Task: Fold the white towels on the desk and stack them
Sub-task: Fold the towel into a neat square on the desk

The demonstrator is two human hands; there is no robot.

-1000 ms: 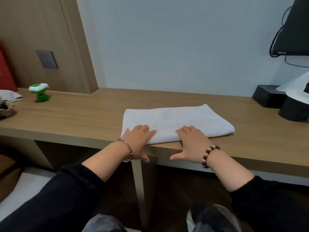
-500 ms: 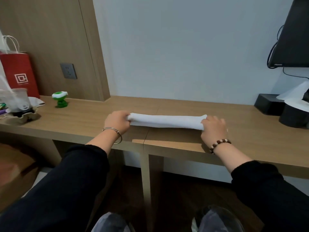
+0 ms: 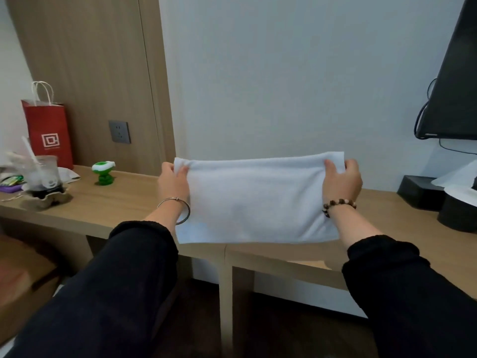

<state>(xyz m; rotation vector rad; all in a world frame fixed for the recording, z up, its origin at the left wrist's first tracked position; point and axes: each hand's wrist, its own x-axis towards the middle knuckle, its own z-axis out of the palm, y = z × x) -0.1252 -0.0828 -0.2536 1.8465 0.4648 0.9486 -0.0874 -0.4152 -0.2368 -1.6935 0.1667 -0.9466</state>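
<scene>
A white towel (image 3: 255, 200) hangs in the air above the wooden desk (image 3: 108, 205), spread wide as a folded rectangle. My left hand (image 3: 171, 183) pinches its upper left corner, thumb in front of the cloth. My right hand (image 3: 343, 180) grips the upper right corner the same way. The towel's lower edge hangs level near the desk's front edge and hides the desk top behind it. No other towel is in sight.
At the desk's left end stand a red paper bag (image 3: 49, 133), a plastic cup in a cardboard holder (image 3: 45, 177) and a small green toy (image 3: 103, 171). Black boxes with tissue (image 3: 438, 195) sit at the right, under a wall-mounted screen (image 3: 454, 81).
The towel lay flat on the desk under both palms, then both hands took its ends. Now they have lifted it off the desk and hold it hanging upright.
</scene>
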